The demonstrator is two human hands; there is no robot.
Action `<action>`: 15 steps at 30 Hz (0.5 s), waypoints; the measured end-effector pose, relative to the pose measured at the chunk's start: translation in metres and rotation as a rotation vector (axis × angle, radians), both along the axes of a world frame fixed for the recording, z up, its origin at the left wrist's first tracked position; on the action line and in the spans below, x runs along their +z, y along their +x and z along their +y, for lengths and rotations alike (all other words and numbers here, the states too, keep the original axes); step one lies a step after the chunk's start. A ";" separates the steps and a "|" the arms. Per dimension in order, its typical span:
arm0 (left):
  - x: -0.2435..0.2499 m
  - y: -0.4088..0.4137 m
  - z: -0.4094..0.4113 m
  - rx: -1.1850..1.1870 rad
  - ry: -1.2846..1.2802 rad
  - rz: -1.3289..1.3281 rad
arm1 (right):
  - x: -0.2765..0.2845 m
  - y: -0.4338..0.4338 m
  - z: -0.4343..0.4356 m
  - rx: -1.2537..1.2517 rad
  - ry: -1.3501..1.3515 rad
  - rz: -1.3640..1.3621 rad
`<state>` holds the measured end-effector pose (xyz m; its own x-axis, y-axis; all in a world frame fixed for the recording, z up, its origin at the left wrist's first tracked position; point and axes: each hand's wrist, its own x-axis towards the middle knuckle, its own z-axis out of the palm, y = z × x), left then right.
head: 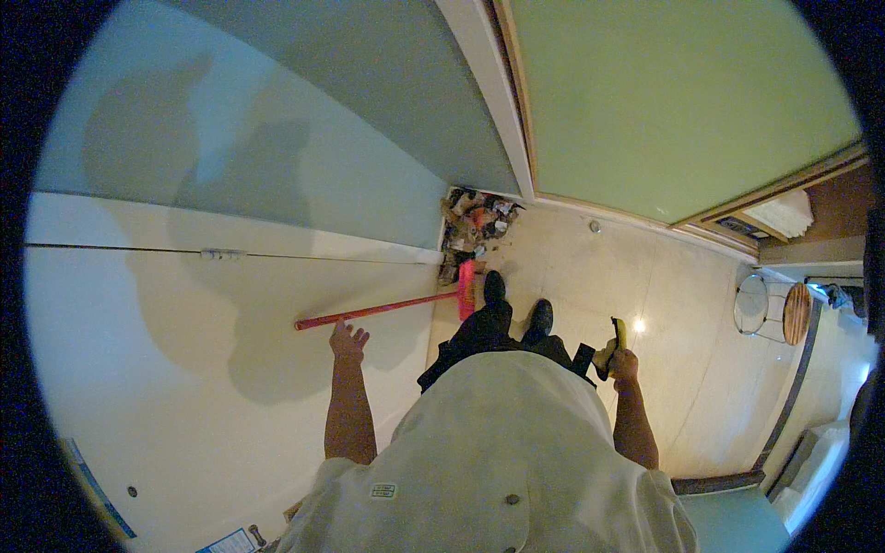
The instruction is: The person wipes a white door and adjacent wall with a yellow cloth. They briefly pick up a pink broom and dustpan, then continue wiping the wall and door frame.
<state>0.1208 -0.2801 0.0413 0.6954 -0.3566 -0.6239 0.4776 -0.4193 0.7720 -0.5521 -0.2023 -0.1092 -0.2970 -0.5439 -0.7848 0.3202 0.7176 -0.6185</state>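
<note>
A broom with a red handle and pink head (467,290) leans at the left wall, its bristles beside a pile of debris (477,225) in the floor corner. My left hand (350,340) is by the upper part of the handle, fingers spread; whether it touches the handle I cannot tell. At my right side, my right hand (624,366) is closed around a yellow and black object (617,340), whose kind I cannot make out. My dark shoes (541,319) stand on the pale floor, the left one close to the broom head.
A green panel (677,104) in a wooden frame rises ahead on the right. On the right side of the floor is a round stool with a striped wooden seat (797,314) and metal legs. A small round metal item (595,227) lies near the green panel's base.
</note>
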 end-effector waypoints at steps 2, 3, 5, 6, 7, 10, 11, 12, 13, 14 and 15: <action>0.007 -0.011 0.004 -0.052 -0.023 0.008 | 0.025 0.005 -0.022 0.068 -0.014 0.025; 0.009 -0.016 0.005 -0.080 -0.033 0.016 | 0.040 0.007 -0.037 0.123 -0.018 0.053; 0.023 -0.034 -0.010 -0.193 -0.073 -0.092 | 0.054 0.008 -0.057 0.196 -0.034 0.113; 0.034 -0.042 -0.024 -0.226 -0.019 -0.197 | 0.060 0.010 -0.070 0.229 -0.048 0.138; 0.042 -0.043 -0.035 -0.250 0.031 -0.310 | 0.070 0.019 -0.089 0.268 -0.073 0.157; 0.081 -0.054 -0.051 -0.369 -0.231 -0.881 | 0.112 0.040 -0.130 0.346 -0.184 0.133; 0.102 -0.059 -0.058 -0.397 -0.242 -1.054 | 0.125 0.051 -0.146 0.366 -0.217 0.127; 0.158 -0.096 -0.075 -0.437 -0.261 -1.222 | 0.147 0.053 -0.158 0.372 -0.271 0.067; 0.213 -0.122 -0.085 -0.468 -0.268 -1.397 | 0.155 0.061 -0.172 0.421 -0.318 0.032; 0.255 -0.136 -0.085 -0.461 -0.267 -1.555 | 0.164 0.069 -0.186 0.479 -0.366 -0.007; 0.291 -0.152 -0.087 -0.451 -0.261 -1.713 | 0.175 0.073 -0.201 0.536 -0.414 -0.043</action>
